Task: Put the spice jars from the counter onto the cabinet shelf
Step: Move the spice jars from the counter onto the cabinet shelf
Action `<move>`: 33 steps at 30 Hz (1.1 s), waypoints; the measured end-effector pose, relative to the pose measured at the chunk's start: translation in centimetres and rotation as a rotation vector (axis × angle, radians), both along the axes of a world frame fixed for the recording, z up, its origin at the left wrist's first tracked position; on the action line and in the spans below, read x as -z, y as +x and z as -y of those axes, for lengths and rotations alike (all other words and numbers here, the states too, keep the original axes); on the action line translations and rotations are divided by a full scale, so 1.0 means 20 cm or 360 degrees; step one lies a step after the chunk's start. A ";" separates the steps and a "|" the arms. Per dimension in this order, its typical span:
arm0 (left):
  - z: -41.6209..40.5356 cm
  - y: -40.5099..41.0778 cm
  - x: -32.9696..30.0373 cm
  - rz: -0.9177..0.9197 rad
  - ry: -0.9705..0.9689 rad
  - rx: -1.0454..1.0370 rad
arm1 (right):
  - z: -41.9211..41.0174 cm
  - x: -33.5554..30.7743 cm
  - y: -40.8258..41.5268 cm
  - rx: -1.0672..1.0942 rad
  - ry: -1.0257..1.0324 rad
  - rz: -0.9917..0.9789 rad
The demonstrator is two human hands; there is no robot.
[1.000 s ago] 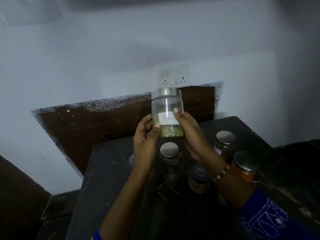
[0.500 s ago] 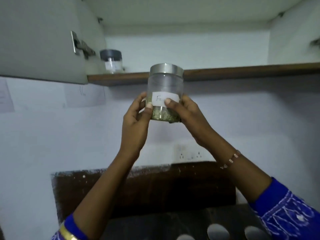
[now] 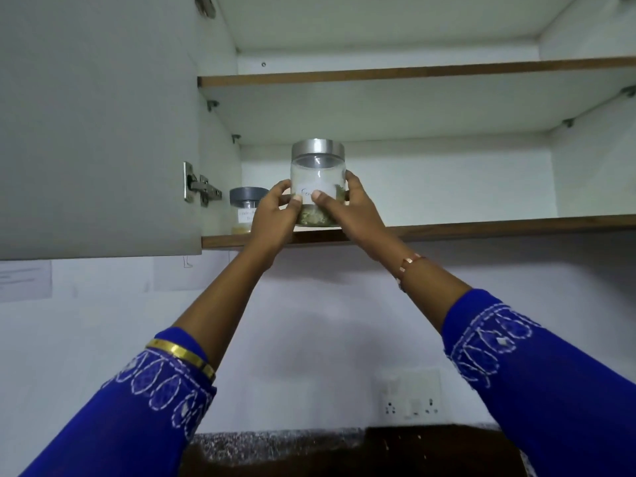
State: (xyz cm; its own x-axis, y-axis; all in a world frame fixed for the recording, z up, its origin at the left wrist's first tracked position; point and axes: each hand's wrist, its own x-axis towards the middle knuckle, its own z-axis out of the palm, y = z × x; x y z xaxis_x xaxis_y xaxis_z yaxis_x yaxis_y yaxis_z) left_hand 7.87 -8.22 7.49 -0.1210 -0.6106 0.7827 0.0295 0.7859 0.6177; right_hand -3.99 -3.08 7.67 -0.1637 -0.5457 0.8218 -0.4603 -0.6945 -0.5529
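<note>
I hold the clear spice jar [image 3: 317, 182] with both hands at the front edge of the lower cabinet shelf [image 3: 447, 231], toward its left end. My left hand [image 3: 275, 215] curls round its left side, thumb on the white label; my right hand [image 3: 347, 210] wraps the right side, thumb pressed on the label too. The jar stands upright, steel lid on top, greenish spice at the bottom; whether its base touches the shelf I cannot tell. Just left of it, near the shelf's left corner by the open door [image 3: 99, 125], stands a grey-lidded jar [image 3: 246, 210].
</note>
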 end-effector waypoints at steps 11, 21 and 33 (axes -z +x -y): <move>0.30 0.03 -0.06 0.0676 -0.0017 -0.0501 | 0.35 -0.11 -0.09 0.0477 0.0325 -0.0440; 0.48 -0.11 -0.16 0.1221 0.0192 -0.0784 | 0.59 -0.16 -0.07 0.0971 0.0524 -0.0458; 0.57 -0.12 -0.24 0.1595 0.0363 -0.0791 | 0.60 -0.25 -0.05 0.1040 0.1049 -0.1274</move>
